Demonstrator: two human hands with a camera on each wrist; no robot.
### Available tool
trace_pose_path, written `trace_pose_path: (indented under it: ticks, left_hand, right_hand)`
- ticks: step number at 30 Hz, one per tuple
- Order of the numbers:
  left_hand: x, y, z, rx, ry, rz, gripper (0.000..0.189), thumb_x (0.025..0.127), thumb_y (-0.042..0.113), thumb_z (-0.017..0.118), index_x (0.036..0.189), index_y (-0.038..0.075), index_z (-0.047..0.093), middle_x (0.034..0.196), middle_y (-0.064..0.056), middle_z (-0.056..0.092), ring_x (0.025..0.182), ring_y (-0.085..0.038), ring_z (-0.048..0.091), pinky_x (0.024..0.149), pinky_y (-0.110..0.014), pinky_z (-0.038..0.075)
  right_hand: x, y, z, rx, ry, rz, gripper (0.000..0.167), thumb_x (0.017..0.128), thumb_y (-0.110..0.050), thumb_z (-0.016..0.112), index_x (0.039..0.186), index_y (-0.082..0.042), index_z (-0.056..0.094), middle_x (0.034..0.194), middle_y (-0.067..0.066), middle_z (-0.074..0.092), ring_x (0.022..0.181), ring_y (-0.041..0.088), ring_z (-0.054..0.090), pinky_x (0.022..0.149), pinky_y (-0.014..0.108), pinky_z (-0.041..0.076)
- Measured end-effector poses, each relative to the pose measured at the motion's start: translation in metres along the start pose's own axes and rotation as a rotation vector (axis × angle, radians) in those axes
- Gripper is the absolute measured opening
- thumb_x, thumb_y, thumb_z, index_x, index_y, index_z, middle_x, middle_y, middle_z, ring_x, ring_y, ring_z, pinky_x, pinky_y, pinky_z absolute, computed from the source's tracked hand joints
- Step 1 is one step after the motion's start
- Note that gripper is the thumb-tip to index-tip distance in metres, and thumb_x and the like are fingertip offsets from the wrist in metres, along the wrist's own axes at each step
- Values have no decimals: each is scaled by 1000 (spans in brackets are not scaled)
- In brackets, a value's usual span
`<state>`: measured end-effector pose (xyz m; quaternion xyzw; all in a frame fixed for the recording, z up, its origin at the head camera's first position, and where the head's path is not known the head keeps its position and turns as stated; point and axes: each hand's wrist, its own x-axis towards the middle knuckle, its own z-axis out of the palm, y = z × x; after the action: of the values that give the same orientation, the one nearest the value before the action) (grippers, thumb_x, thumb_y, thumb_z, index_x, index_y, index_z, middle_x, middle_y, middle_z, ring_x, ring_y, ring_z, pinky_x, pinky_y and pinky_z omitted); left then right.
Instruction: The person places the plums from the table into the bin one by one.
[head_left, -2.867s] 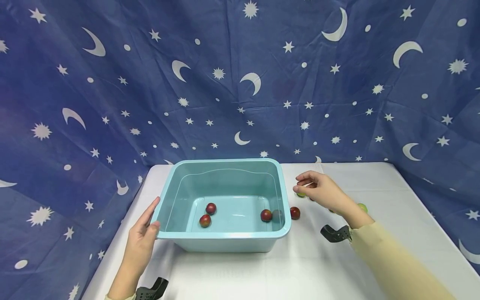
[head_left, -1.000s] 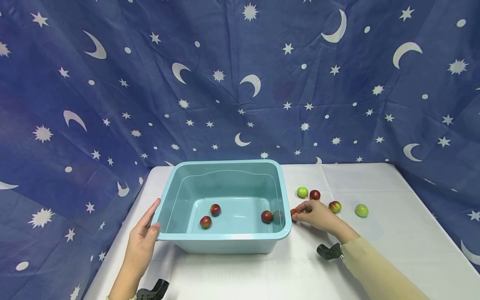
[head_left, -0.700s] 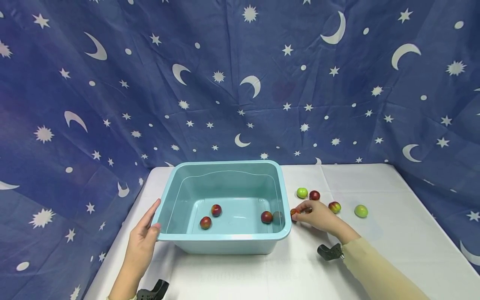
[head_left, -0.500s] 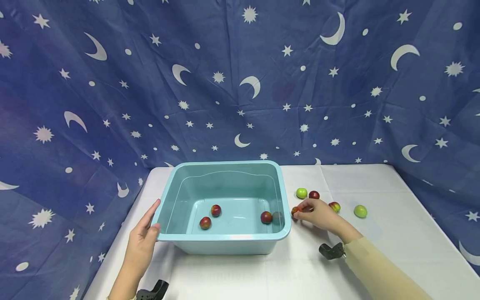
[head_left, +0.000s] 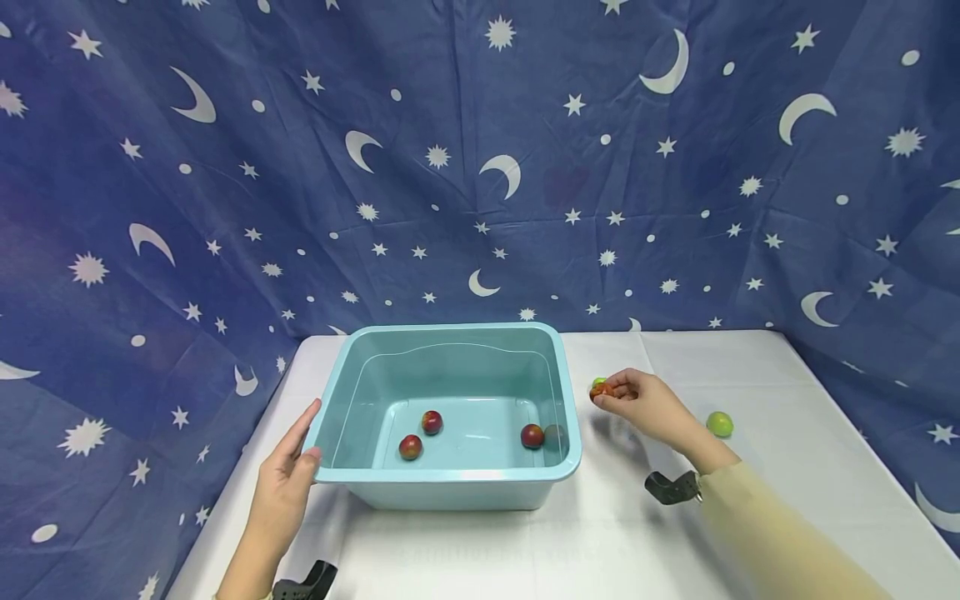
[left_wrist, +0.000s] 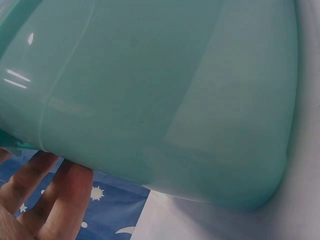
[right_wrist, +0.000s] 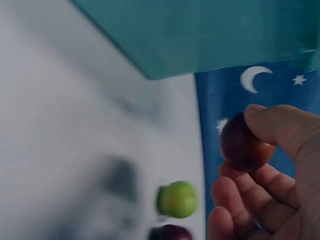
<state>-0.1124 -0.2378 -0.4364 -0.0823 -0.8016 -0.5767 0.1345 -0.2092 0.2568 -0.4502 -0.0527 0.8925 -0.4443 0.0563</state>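
A light blue plastic tub [head_left: 446, 475] stands on the white table with three red plums inside, one of them a plum [head_left: 410, 447] at the front left. My left hand [head_left: 281, 483] rests against the tub's left side, its fairly straight fingers and thumb touching the rim; in the left wrist view the fingertips [left_wrist: 77, 172] meet the outer wall. Right of the tub, my right hand [head_left: 648, 408] pinches a red plum [right_wrist: 245, 145] between thumb and fingers, raised above the table. Just behind it sits a green fruit [right_wrist: 179, 200], mostly hidden in the head view.
Another green fruit [head_left: 720, 424] lies on the table, right of my right hand. A dark red fruit [right_wrist: 172, 233] lies beside the nearer green one. A blue cloth [head_left: 480, 167] with white moons and stars hangs behind and left of the table.
My right hand has gone from above the green fruit to the red plum beside the tub, gripped it, and lifted it up and back. The left hand has stayed at the rim.
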Motion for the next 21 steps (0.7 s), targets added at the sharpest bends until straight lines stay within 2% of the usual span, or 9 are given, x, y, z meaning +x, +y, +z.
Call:
trace_pose_path:
  ticks: [6,12,21]
  left_hand:
    - [-1,0,1,-7,1,-3,54,100,0,39,150,18,38,152,-9,35,127,-5,42,88,-14,46]
    - [0,0,0,-10,0,-8,54,100,0,39,150,18,38,153,-9,34,127,-5,42,87,-15,47]
    - [-1,-1,0,17,-2,-9,55,99,1,39,150,20,37,153,-8,32,130,-10,39,87,-14,46]
  right_hand:
    - [3,-31,-18,90,45,-6,52,85,-41,73,116,-1,56,96,12,65,78,28,63,65,34,56]
    - [6,-63,-27,28,87,-60,55,84,-49,71,117,-8,58,100,9,65,88,24,60,68,32,53]
    - [10,-108,-27,57,39,-134,53,82,-50,73,116,-12,59,106,5,64,89,23,60,75,36,54]
